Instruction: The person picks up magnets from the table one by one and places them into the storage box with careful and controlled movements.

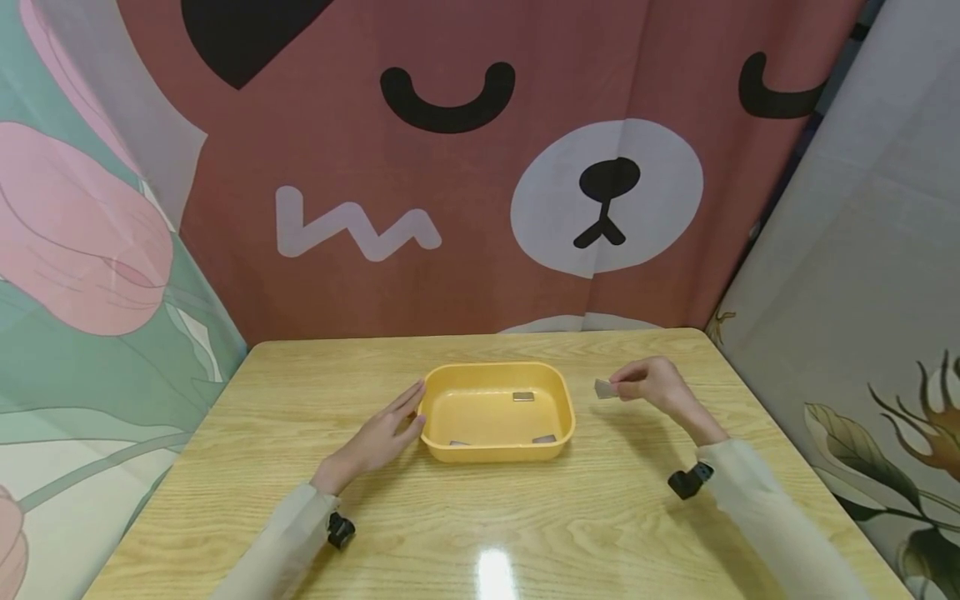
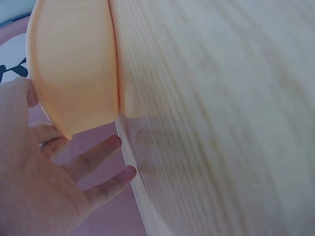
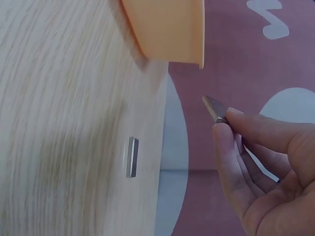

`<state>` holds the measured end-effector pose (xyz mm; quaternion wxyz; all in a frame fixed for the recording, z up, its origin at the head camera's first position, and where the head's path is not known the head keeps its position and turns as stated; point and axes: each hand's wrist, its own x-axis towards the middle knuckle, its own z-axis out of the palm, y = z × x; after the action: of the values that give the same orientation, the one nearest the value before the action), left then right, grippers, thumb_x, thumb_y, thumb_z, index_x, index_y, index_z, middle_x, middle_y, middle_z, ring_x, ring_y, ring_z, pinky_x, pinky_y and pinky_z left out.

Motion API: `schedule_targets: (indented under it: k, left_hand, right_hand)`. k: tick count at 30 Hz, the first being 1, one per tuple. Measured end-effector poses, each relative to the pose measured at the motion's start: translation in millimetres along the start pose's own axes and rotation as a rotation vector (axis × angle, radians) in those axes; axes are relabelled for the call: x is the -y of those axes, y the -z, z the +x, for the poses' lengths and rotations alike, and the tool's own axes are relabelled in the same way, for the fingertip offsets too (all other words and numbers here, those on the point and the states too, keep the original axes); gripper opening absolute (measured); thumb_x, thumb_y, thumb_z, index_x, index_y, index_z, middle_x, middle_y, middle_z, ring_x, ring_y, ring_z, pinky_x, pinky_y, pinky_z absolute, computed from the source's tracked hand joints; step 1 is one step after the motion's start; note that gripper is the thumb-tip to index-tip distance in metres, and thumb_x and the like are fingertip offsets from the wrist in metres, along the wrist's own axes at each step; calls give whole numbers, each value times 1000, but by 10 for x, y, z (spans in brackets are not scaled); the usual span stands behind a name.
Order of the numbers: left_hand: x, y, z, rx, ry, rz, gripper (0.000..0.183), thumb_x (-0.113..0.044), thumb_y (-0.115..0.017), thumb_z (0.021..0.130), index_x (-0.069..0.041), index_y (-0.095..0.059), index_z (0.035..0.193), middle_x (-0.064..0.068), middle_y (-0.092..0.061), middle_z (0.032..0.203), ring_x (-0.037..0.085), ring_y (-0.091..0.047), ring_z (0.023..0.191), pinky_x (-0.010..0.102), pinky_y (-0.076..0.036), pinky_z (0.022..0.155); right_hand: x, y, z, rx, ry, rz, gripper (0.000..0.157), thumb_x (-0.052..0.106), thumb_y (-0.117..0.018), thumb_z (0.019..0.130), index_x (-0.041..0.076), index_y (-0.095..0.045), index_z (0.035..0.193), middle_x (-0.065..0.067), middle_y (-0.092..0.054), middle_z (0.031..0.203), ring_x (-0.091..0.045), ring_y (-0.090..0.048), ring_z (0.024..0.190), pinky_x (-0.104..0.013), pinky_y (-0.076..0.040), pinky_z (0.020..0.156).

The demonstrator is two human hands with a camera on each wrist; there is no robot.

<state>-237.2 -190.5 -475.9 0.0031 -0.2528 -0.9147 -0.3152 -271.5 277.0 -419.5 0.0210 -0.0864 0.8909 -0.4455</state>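
Observation:
A yellow tray point(image 1: 495, 452) stands on the wooden table. Inside lie three small silvery rectangular pieces, among them one metal piece point(image 1: 522, 397) toward the back. The left hand point(image 1: 382, 435) touches the tray's left end, thumb at the rim and the other fingers mostly extended along the side. To the right of the tray, the right hand point(image 1: 656, 387) pinches a small flat metal piece point(image 3: 214, 109) between thumb and fingertips, raised above the table. Another metal block point(image 3: 132, 157) lies on the table below that hand in the right wrist view; the head view does not show it.
The wooden table point(image 1: 337, 375) ends at a curtain point(image 1: 360, 292) printed with a bear. More printed curtains hang at the left and right sides. Each wrist carries a small black camera, such as the right camera point(image 1: 690, 482).

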Motion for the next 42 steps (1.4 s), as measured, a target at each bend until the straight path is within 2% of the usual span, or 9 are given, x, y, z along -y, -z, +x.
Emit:
schedule_targets:
  k: [4,16,24,30,38,42]
  left_hand:
    - [-4,3,-5,3,4,0,61,-32,-46,107,-12,-21,159,-4,-12,164,27,-25,145,49,-29,114]
    - [-3,0,-3,6,17,24,61,-32,-46,107,-11,-21,159,-4,-12,164,26,-22,146,48,-26,115]
    - [-10,3,-8,5,12,16,61,-32,-46,107,-12,-20,159,-4,-12,164,25,-22,147,48,-26,115]
    - [-5,5,-12,0,5,15,61,-31,-46,107,-11,-21,159,-4,-12,164,25,-21,147,48,-26,115]
    - [1,4,-7,-1,8,18,61,-32,-46,107,-12,-21,159,-4,-12,164,25,-22,147,48,-26,115]
    - [3,3,-4,0,11,18,61,-33,-46,107,-12,-21,159,-5,-12,164,24,-21,147,47,-26,115]
  right_hand:
    - [54,-14,20,3,9,5,17,5,-71,91,-5,-74,104,-17,-72,97,-24,-70,80,-37,-59,73]
    - [136,-109,64,21,45,57,14,2,-69,92,-6,-73,103,-17,-71,96,-29,-70,83,-32,-59,71]
    - [232,-162,78,28,23,59,14,3,-70,91,-5,-74,102,-15,-72,95,-36,-70,86,-35,-60,72]
    - [302,-217,95,40,11,92,15,4,-71,91,-6,-73,103,-15,-71,95,-28,-70,82,-44,-59,78]
    - [381,-289,112,52,18,74,18,8,-73,91,-4,-74,104,-12,-72,94,-24,-69,79,-33,-60,70]
    - [417,-326,127,62,32,73,16,7,-73,91,-3,-74,103,-11,-72,93,-26,-70,79,-34,-59,68]
